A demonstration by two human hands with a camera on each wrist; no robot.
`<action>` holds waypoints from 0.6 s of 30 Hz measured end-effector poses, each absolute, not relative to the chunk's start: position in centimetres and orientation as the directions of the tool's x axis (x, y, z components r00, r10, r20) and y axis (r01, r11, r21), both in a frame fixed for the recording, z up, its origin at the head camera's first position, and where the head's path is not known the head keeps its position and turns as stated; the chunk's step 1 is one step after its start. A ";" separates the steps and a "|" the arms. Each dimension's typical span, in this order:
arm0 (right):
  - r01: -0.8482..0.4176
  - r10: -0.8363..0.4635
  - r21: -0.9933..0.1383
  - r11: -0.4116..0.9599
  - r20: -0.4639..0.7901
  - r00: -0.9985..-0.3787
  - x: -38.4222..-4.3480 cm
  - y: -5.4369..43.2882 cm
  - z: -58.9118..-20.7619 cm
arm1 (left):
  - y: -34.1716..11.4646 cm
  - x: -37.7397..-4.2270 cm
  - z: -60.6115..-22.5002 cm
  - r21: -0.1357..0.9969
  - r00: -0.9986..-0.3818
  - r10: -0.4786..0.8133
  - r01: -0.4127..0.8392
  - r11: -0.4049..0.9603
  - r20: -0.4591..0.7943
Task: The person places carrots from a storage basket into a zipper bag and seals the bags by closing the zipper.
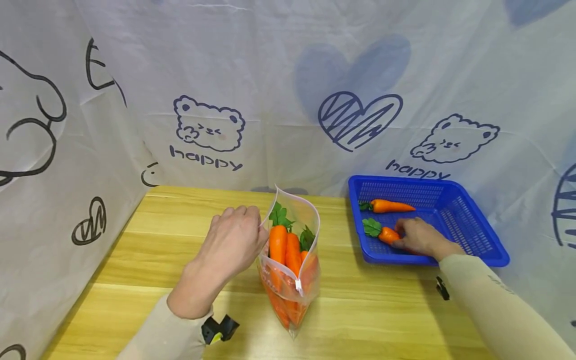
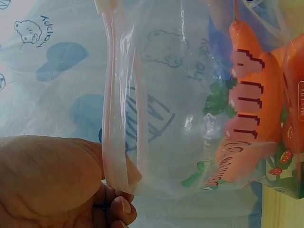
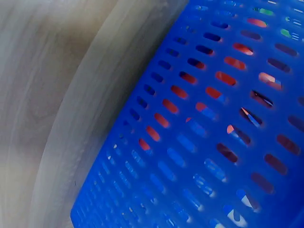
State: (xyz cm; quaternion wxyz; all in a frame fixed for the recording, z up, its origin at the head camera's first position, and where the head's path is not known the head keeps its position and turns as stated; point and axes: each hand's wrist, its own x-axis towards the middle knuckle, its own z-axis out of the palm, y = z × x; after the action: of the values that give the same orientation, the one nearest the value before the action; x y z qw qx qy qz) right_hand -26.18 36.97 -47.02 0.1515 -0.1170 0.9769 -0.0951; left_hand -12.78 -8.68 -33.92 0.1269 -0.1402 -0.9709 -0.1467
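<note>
My left hand [image 1: 234, 237] pinches the left edge of the mouth of a clear zip bag [image 1: 311, 292]. The bag stands open on the table, with several orange carrots [image 1: 277, 242] inside, their green leaves toward the top. In the left wrist view, thumb and fingers hold the zip strip of the bag [image 2: 166, 118], which has pink lettering lower down. Over in the blue basket [image 1: 479, 232], my right hand [image 1: 420, 237] grips a carrot [image 1: 388, 235] whose leafy end points left. The basket's perforated wall hides most of that hand in the right wrist view.
Another carrot [image 1: 391, 206] lies behind in the basket, near its back wall. A pale patterned cloth [image 1: 279, 100] hangs behind the wooden table [image 1: 166, 240] and along its left side. The bag stands left of the basket, with bare wood between them.
</note>
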 end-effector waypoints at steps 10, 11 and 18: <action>-0.230 -0.249 -0.128 0.965 -0.160 -0.955 -26.2 36.3 -47.1 | -8.5 -12.9 -33.9 0.259 -0.935 0.238 0.306 0.916 0.264; -0.227 -0.243 -0.118 0.967 -0.140 -0.960 -26.1 36.2 -46.9 | -8.5 -12.9 -33.9 0.261 -0.936 0.237 0.305 0.916 0.261; -0.262 -0.264 -0.090 0.961 -0.011 -0.964 -25.4 35.8 -45.0 | -8.6 -12.9 -33.8 0.258 -0.940 0.229 0.293 0.920 0.252</action>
State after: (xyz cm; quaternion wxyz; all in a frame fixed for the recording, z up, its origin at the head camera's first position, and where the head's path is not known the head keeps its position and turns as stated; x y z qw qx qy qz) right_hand -25.40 35.76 -45.02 0.0114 -0.1328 0.9901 -0.0439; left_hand -12.90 -8.57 -33.83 0.1092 -0.1340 -0.9738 -0.1476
